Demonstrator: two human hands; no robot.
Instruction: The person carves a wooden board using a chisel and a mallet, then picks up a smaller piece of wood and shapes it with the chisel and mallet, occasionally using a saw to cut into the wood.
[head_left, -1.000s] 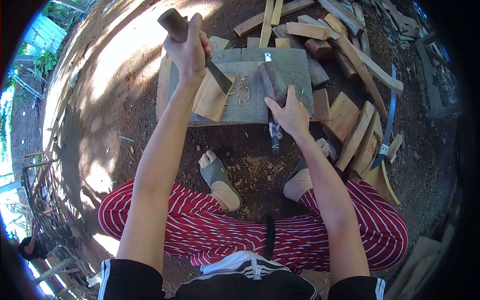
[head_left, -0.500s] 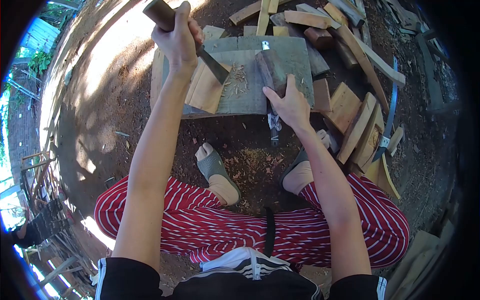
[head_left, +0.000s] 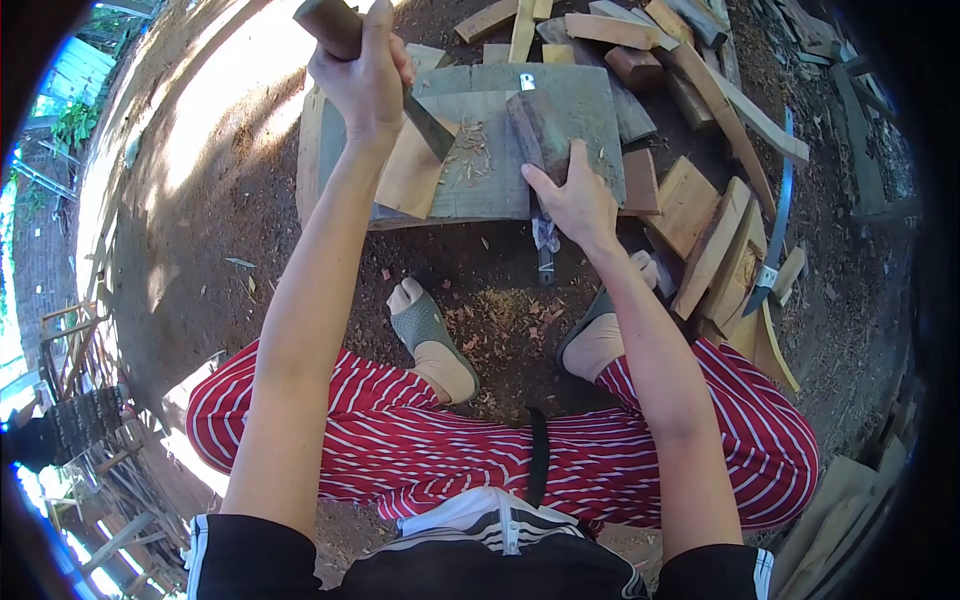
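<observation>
Raised at the upper left, my left hand (head_left: 365, 95) is closed around the brown wooden handle of a chisel (head_left: 430, 130). Its flat metal blade slants down to the right, the end over a pale wood piece (head_left: 410, 175). That piece lies on a grey wooden work block (head_left: 485, 205), with small shavings (head_left: 470, 155) beside the blade. My right hand (head_left: 580, 200) grips the near end of a dark wooden block (head_left: 538, 125) on the right half of the work surface; the palm side is hidden. Below it, a metal tool (head_left: 546, 262) wrapped partly in plastic sticks out past the edge.
Wood offcuts (head_left: 690, 205) lie piled at the right, with longer pieces (head_left: 725, 125) behind them. A curved saw (head_left: 783, 200) rests against the pile. My sandalled feet (head_left: 430, 330) stand before the work block, chips (head_left: 510, 320) scattered between them.
The chisel and my left hand have shifted slightly, about with the whole view. The pale wood under the blade appears turned a little. My right hand keeps its grip.
</observation>
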